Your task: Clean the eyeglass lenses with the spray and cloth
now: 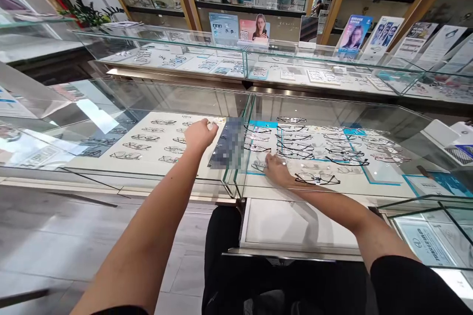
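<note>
My left hand (201,134) is closed in a fist above the glass top of the left display case (177,96). Something small and whitish shows at its fingers, too small to name. Inside the right display case (318,103), my right hand (279,171) has its fingers curled together at a pair of clear-framed eyeglasses (258,165) near the front left corner. Just right of that wrist lies a pair of dark-framed eyeglasses (317,179) with a small tag. Rows of dark-framed glasses (295,146) lie behind the right hand.
An open drawer (281,224) with a white surface juts out below the right case. Glass edges (236,172) meet between the two cases. Another glass counter (207,39) with eyewear and advertising cards (254,29) stands beyond. A white box-like object (443,135) sits at the right.
</note>
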`<state>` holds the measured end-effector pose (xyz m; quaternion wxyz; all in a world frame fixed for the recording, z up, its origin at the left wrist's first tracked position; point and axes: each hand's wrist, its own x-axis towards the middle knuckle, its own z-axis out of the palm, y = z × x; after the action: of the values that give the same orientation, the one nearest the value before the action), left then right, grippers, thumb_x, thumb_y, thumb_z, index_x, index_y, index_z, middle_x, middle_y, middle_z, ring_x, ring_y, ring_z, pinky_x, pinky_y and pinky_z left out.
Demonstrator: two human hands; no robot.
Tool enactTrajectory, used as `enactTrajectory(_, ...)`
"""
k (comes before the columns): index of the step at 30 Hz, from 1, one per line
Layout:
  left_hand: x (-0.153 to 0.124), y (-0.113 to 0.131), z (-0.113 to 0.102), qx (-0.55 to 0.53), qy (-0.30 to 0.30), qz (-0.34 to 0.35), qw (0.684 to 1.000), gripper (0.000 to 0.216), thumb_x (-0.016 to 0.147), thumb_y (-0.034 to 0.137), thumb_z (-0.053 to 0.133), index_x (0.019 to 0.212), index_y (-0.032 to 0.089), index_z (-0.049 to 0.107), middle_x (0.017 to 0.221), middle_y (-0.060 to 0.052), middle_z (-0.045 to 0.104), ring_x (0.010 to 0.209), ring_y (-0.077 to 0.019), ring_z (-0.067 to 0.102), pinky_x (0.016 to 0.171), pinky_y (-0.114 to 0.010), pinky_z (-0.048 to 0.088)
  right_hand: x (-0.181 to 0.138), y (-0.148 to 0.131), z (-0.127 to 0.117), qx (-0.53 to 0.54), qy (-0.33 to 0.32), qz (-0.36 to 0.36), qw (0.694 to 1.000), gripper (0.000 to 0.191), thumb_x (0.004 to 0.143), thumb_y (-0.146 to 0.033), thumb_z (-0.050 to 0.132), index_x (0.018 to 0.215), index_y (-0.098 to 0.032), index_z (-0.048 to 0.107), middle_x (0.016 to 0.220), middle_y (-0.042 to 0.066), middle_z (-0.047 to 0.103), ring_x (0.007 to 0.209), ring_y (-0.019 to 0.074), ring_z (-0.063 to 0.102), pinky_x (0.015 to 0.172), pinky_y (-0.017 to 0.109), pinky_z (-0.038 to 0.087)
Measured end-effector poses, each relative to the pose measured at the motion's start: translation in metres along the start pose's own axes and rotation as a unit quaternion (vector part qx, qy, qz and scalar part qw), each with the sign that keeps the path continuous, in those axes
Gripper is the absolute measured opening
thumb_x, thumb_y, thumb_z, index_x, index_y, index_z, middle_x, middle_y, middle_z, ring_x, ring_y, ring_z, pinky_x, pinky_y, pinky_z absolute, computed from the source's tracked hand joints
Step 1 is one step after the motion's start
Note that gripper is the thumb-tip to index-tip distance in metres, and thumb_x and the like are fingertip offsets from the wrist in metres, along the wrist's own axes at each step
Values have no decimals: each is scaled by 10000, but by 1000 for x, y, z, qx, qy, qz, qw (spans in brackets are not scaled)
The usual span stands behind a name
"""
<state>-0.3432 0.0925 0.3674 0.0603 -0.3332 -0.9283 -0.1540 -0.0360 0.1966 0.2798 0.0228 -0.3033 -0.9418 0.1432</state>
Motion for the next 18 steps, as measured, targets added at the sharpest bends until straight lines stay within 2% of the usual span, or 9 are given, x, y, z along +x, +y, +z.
enactTrajectory(3,1,1,2,-6,2,5,1000,464,986,519,436,1125,191,733,1005,-206,796,1020,-419,735,750,-417,448,-37,0,-2,33,-28,10,999,157,944,-182,687,1101,-172,692,1017,92,760,1170,296,674,1126,469,473)
enactTrajectory(5,2,1,3,-8,6,9,1000,488,985,517,433,1164,182,739,1048,-217,800,1042,-423,735,756,-424,451,-63,-1,-7,63,-55,-2,997,111,881,-179,706,976,-212,659,963,78,753,1125,296,668,1073,423,468)
enactTrajectory(9,1,2,3,-14,9,14,1000,513,984,507,433,1218,170,741,1070,-228,802,1055,-430,735,764,-434,453,-111,-10,-32,127,-125,-67,982,194,828,-210,759,789,-252,574,869,-6,735,973,233,673,1052,366,455)
enactTrajectory(11,1,3,3,-17,8,17,1000,501,984,500,437,1212,170,738,1076,-229,800,1059,-427,734,769,-434,454,-130,-19,-53,178,-163,-69,968,210,811,-205,763,762,-253,565,876,1,724,994,250,668,1014,375,466)
enactTrajectory(14,0,3,2,-16,5,18,1000,436,987,485,437,1114,185,727,1013,-213,793,1019,-416,734,743,-429,436,-146,-35,-97,252,-199,-75,944,171,804,-220,763,791,-264,598,956,35,715,1163,303,629,963,381,474)
enactTrajectory(16,-1,4,2,-16,7,15,1000,400,989,485,437,1044,197,710,976,-202,785,984,-409,731,713,-425,416,-142,-44,-133,256,-164,-103,947,158,795,-220,769,798,-266,618,947,40,695,1133,304,621,990,402,461)
enactTrajectory(18,-1,4,2,-17,9,14,1000,383,987,489,441,1011,205,696,962,-197,781,966,-405,727,693,-422,400,-122,-51,-167,252,-88,-142,953,147,814,-213,732,781,-260,597,910,15,698,1034,268,635,1045,415,427)
